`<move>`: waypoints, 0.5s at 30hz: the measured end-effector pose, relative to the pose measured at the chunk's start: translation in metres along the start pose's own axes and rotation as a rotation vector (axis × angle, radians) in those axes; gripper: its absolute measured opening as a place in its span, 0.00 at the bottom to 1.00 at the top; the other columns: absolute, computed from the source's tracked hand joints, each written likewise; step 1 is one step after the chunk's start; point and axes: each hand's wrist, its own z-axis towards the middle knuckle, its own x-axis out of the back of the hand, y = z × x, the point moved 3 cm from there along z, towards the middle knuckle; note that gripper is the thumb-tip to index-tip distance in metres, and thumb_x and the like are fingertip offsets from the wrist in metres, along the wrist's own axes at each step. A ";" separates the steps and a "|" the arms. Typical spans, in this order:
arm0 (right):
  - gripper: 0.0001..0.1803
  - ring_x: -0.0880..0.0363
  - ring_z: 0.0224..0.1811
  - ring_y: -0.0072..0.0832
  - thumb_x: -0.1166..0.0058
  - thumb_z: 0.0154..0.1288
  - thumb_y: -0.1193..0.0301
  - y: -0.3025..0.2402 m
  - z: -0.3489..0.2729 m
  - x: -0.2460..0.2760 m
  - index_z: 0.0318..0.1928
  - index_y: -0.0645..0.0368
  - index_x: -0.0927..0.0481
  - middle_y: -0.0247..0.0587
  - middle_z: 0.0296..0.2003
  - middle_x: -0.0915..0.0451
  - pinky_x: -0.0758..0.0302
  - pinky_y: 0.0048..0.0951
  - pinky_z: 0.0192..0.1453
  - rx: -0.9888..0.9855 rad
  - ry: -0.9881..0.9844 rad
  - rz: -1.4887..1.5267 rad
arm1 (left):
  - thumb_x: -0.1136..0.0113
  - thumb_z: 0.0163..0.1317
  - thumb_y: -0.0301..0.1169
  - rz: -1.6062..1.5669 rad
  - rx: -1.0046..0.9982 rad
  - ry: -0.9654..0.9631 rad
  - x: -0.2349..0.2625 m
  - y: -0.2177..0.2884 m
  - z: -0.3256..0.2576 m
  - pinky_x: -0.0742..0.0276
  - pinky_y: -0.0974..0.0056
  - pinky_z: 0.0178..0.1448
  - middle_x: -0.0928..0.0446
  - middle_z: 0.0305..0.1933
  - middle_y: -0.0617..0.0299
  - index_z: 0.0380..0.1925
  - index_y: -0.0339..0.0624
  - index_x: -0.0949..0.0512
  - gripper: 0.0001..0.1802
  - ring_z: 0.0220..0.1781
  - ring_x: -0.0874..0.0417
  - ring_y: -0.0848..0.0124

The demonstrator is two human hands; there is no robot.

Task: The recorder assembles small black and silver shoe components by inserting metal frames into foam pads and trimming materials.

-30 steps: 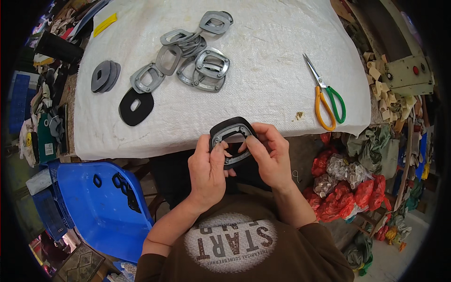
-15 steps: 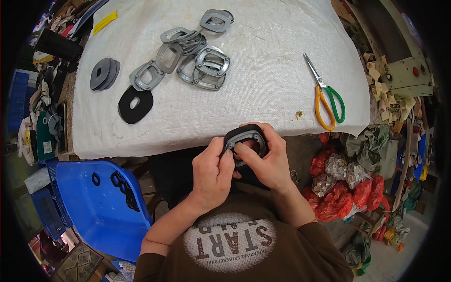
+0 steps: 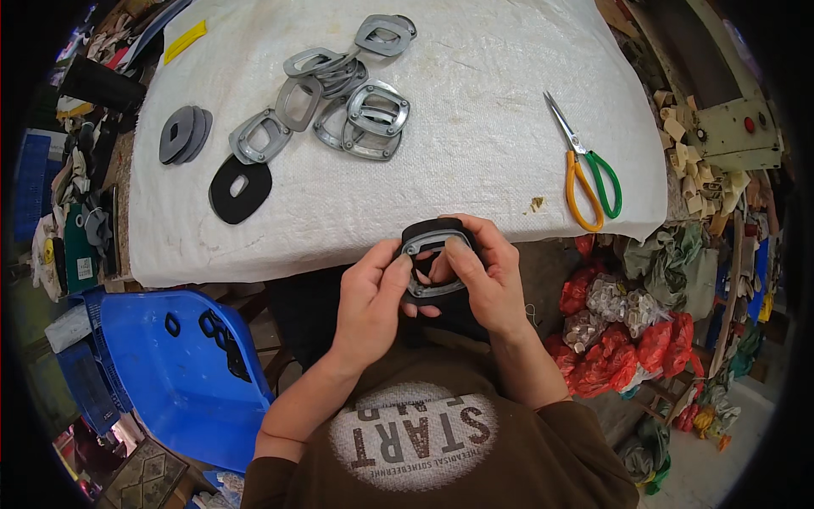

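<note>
Between my two hands, just off the table's near edge, is a grey metal frame (image 3: 437, 239) set in a black rounded pad (image 3: 434, 226) with an opening in the middle. My left hand (image 3: 370, 293) grips its left side, thumb on the front. Around the right side is my right hand (image 3: 489, 276), its thumb pressing the upper part of the metal frame. Fingertips show through and below the opening; the back of the piece is hidden. Several loose grey metal frames (image 3: 379, 109) lie in a pile on the table. Left of them rest a black pad (image 3: 227, 200) and a stack of grey pads (image 3: 180, 136).
A white woven sheet (image 3: 475, 102) covers the table. Scissors (image 3: 583, 170) with one orange and one green handle lie at right. A blue tub (image 3: 161, 382) holding a few black rings stands at lower left. Red plastic bags (image 3: 606, 360) sit at lower right.
My hands have tilted the held piece, so more of its metal face and lower rim shows. My right thumb has moved up along the frame. The view has shifted slightly.
</note>
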 end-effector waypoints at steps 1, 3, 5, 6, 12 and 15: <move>0.16 0.29 0.28 0.14 0.53 0.65 0.72 -0.001 0.000 0.002 0.50 0.67 0.32 0.36 0.32 0.23 0.30 0.16 0.34 -0.001 0.003 -0.001 | 0.60 0.66 0.30 -0.107 0.048 -0.082 0.000 -0.003 0.001 0.27 0.77 0.26 0.25 0.30 0.61 0.43 0.32 0.29 0.14 0.23 0.23 0.79; 0.16 0.29 0.29 0.13 0.53 0.65 0.72 -0.001 0.001 0.004 0.51 0.67 0.32 0.34 0.31 0.23 0.30 0.16 0.34 -0.019 0.016 -0.097 | 0.61 0.66 0.31 -0.319 0.036 -0.132 0.001 -0.005 0.000 0.26 0.76 0.29 0.26 0.34 0.60 0.43 0.31 0.29 0.15 0.27 0.24 0.79; 0.16 0.29 0.29 0.13 0.53 0.65 0.72 -0.002 0.001 0.004 0.51 0.67 0.32 0.34 0.31 0.24 0.30 0.17 0.34 -0.034 0.017 -0.096 | 0.61 0.65 0.28 -0.227 0.027 -0.164 0.000 -0.001 -0.001 0.24 0.74 0.30 0.26 0.35 0.59 0.44 0.31 0.29 0.14 0.32 0.24 0.78; 0.17 0.29 0.30 0.13 0.53 0.65 0.72 -0.003 0.000 0.004 0.51 0.67 0.32 0.34 0.30 0.24 0.30 0.17 0.34 -0.047 0.016 -0.095 | 0.61 0.65 0.28 -0.227 0.029 -0.165 0.000 -0.001 -0.002 0.24 0.74 0.30 0.26 0.35 0.59 0.44 0.31 0.29 0.14 0.32 0.24 0.78; 0.24 0.26 0.33 0.18 0.50 0.60 0.77 -0.009 -0.005 -0.003 0.57 0.69 0.38 0.37 0.32 0.26 0.28 0.20 0.40 -0.008 -0.010 -0.168 | 0.60 0.62 0.22 -0.013 0.037 -0.091 -0.002 -0.001 -0.002 0.20 0.70 0.33 0.26 0.37 0.57 0.42 0.30 0.30 0.11 0.34 0.23 0.77; 0.28 0.26 0.37 0.21 0.50 0.57 0.80 -0.010 -0.009 0.000 0.58 0.69 0.41 0.41 0.37 0.26 0.28 0.22 0.44 0.018 -0.035 -0.235 | 0.59 0.63 0.22 -0.026 0.015 -0.055 -0.002 -0.003 -0.001 0.20 0.70 0.33 0.26 0.39 0.56 0.41 0.31 0.31 0.10 0.34 0.22 0.75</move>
